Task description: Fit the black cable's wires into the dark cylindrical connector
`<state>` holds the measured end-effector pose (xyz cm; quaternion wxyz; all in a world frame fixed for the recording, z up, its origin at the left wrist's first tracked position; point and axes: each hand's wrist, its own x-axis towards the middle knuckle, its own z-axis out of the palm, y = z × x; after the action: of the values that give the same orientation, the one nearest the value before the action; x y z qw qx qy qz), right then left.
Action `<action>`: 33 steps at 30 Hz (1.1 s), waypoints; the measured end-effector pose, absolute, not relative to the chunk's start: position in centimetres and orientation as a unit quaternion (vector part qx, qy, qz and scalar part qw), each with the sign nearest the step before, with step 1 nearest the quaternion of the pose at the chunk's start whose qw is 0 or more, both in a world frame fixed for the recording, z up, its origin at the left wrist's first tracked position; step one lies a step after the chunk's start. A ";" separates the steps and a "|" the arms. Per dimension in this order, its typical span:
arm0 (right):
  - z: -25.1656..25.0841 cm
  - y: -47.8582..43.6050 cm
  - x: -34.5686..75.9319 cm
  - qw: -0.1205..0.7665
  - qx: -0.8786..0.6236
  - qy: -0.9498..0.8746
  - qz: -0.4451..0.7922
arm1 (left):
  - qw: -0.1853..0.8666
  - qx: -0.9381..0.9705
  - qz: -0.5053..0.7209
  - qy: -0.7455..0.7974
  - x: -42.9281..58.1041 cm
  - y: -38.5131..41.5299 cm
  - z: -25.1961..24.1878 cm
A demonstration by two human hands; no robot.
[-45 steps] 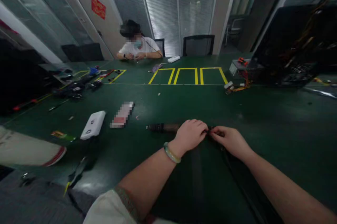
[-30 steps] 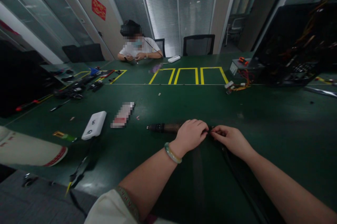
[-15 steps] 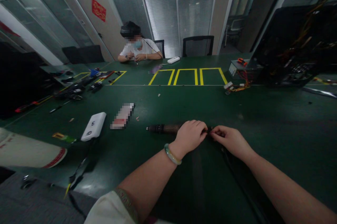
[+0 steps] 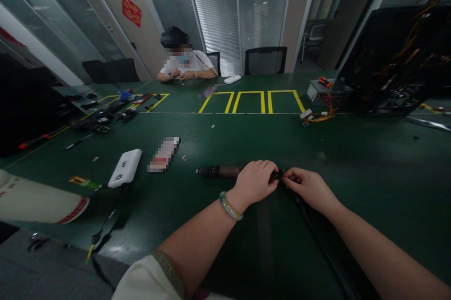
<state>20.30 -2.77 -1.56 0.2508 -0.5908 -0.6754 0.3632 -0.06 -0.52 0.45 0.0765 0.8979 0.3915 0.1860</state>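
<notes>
A dark, pen-shaped electric screwdriver point(image 4: 228, 172) lies crosswise on the green table, its narrow tip pointing left. Over its rear part my left hand point(image 4: 256, 179) is wrapped, fingers curled round the body. A bracelet point(image 4: 230, 206) circles that wrist. At the tool's back end, my right hand point(image 4: 310, 188) has thumb and forefinger pinched together, meeting the left fingertips. What sits in that pinch is small, dark and mostly hidden. A black cable point(image 4: 317, 232) runs from near the right fingers down toward the table's near edge.
Left of the tool lie a blurred-out card-like object point(image 4: 164, 154), a white power bank point(image 4: 125, 167) and a green-yellow piece point(image 4: 84, 182). Tools and cables point(image 4: 102, 117) are heaped farther left. At the right stands a metal box with wires point(image 4: 322, 91). A person point(image 4: 186, 65) sits opposite.
My left fingers have lifted slightly, showing more of the dark rear end of the screwdriver. The right hand keeps its pinch almost in place. The view has shifted very slightly.
</notes>
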 end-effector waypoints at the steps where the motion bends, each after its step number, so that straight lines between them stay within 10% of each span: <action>1: -1.5 -2.8 20.3 0.250 -0.591 -0.676 0.362 | 0.077 0.897 0.187 0.392 -0.1 -0.5 0.5; 33: -1.5 -2.7 20.3 0.249 -0.590 -0.679 0.358 | 0.066 0.907 0.174 0.378 -0.2 -0.5 0.6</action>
<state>20.29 -2.73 -1.49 0.2494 -0.5901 -0.6793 0.3579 -0.16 -0.51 0.64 0.0657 0.9069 0.3779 0.1743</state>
